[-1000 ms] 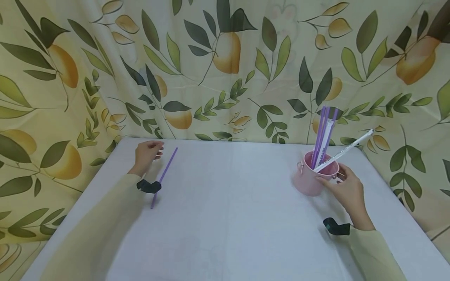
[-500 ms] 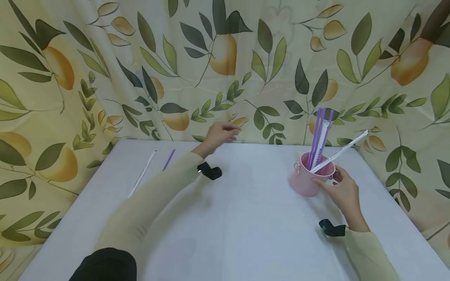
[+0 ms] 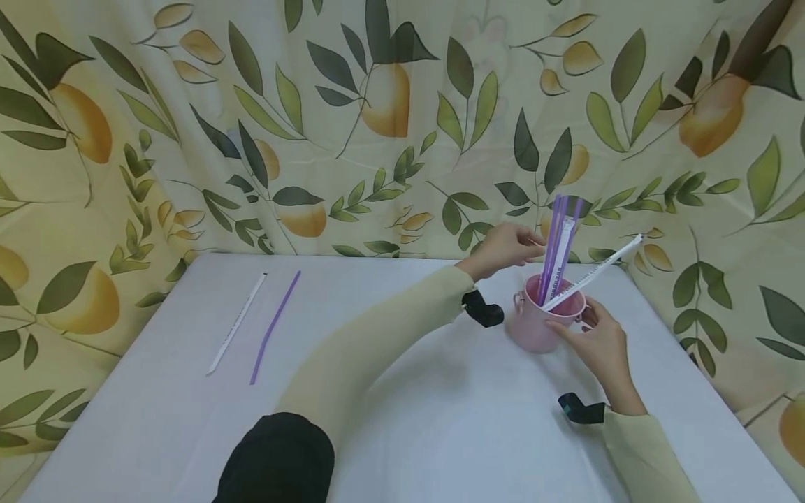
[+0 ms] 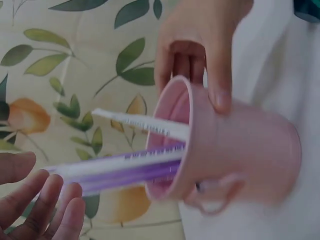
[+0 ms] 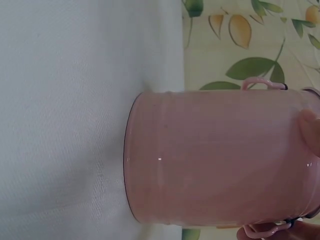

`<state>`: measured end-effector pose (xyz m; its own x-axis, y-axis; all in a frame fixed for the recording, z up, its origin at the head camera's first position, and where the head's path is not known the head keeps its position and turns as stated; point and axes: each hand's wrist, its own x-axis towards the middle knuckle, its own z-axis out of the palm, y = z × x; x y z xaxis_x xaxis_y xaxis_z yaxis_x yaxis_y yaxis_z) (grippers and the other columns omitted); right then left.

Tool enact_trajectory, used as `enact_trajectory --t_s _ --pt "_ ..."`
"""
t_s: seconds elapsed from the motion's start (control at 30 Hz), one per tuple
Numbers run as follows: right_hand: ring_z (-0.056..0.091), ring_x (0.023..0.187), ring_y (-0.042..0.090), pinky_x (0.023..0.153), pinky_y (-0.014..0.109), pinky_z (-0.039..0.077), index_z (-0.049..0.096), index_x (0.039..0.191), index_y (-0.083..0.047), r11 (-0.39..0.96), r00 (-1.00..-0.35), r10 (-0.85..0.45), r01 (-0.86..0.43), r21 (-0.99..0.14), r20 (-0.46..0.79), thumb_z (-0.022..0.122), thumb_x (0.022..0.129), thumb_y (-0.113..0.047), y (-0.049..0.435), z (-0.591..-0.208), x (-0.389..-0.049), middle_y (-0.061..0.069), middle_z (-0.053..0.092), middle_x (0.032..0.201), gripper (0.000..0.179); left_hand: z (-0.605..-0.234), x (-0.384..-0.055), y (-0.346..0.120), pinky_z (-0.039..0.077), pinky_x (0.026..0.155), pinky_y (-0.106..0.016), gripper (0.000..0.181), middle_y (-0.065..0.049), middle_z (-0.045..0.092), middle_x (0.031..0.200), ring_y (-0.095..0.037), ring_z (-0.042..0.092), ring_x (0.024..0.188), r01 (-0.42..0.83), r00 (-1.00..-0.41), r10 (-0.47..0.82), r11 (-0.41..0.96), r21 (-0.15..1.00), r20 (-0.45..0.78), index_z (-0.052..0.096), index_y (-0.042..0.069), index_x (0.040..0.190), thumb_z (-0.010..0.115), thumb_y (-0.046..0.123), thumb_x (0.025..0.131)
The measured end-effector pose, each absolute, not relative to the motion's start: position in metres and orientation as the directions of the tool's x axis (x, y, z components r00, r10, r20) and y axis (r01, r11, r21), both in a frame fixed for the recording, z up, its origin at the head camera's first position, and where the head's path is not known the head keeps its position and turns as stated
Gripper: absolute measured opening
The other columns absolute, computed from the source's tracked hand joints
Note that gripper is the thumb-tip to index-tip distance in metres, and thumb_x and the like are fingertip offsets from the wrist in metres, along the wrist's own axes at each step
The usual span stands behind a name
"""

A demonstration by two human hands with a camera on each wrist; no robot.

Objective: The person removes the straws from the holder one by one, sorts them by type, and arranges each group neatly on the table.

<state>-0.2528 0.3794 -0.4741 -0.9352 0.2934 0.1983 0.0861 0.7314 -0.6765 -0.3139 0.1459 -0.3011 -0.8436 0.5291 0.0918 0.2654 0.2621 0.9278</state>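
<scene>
A pink bucket-shaped cup (image 3: pixel 534 334) with small side handles stands at the table's right side. Upright in it are several slim purple straw-like sticks (image 3: pixel 551 241) and a white one with printed lettering; another white stick (image 3: pixel 600 272) leans out to the right. My right hand (image 3: pixel 600 346) grips the cup near its rim, thumb in front and fingers around the far handle. Just left of the stick tops is my left hand (image 3: pixel 505 248), its fingers loosely bent and nothing between them. The left wrist view shows these fingertips (image 4: pixel 72 212) overlapping the blurred stick ends.
On the table's left lie a white stick (image 3: pixel 237 325) and a purple stick (image 3: pixel 274 328), roughly parallel and apart. A white cloth covers the table (image 3: pixel 157 419). Behind it hangs a leaf-and-fruit patterned curtain (image 3: pixel 402 175).
My left hand has swept from the table's left side across to the cup, uncovering the white stick beside the purple one. My right hand keeps its grip on the cup.
</scene>
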Motion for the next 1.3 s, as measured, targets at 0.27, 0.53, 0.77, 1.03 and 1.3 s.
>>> enact_trajectory --t_s 0.27,0.53,0.77,1.03,1.3 --pt "0.047 0.121 0.05 0.097 0.058 0.044 0.03 0.143 0.004 0.72 -0.95 0.258 0.066 -0.691 0.178 0.071 0.082 -0.039 0.326 -0.396 -0.206 0.033 0.044 0.135 0.085 -0.308 -0.308 0.192 0.046 0.06 -0.008 0.019 0.0 0.072 0.095 -0.004 0.062 0.076 0.369 -0.855 0.507 0.442 0.818 0.112 0.072 0.01 0.102 0.068 0.018 0.086" --pt "0.048 0.12 0.049 0.096 0.056 0.045 0.031 0.143 0.004 0.721 -0.952 0.252 0.066 -0.689 0.173 0.072 0.081 -0.038 0.327 -0.396 -0.203 0.033 0.045 0.135 0.085 -0.326 -0.304 0.21 0.044 0.058 -0.01 0.019 0.006 0.072 0.099 -0.003 0.061 0.08 0.332 -0.891 0.453 0.59 0.736 0.039 0.074 0.017 0.098 0.073 0.023 0.08" --pt "0.047 0.121 0.049 0.096 0.056 0.045 0.03 0.143 0.005 0.718 -0.952 0.247 0.056 -0.694 0.18 0.072 0.081 -0.037 0.327 -0.395 -0.203 0.034 0.044 0.135 0.085 -0.331 -0.301 0.218 0.04 0.054 -0.01 0.02 0.01 0.073 0.095 -0.001 0.059 0.072 0.359 -0.892 0.45 0.665 0.655 0.031 0.075 0.021 0.096 0.076 0.027 0.077" --pt "0.05 0.117 0.049 0.093 0.058 0.045 0.034 0.14 0.007 0.716 -0.948 0.226 0.007 -0.698 0.222 0.073 0.081 -0.031 0.325 -0.396 -0.202 0.034 0.048 0.131 0.08 -0.336 -0.296 0.226 0.038 0.052 -0.013 0.017 0.014 0.072 0.093 0.0 0.056 0.069 0.344 -0.908 0.418 0.723 0.599 0.017 0.075 0.025 0.09 0.077 0.021 0.074" --pt "0.053 0.115 0.048 0.092 0.057 0.046 0.037 0.139 0.005 0.714 -0.943 0.224 -0.014 -0.7 0.248 0.074 0.081 -0.03 0.327 -0.397 -0.201 0.033 0.05 0.13 0.078 -0.341 -0.296 0.23 0.038 0.047 -0.014 0.017 0.013 0.071 0.089 -0.001 0.052 0.06 0.327 -0.914 0.406 0.707 0.627 0.018 0.075 0.025 0.087 0.076 0.015 0.073"
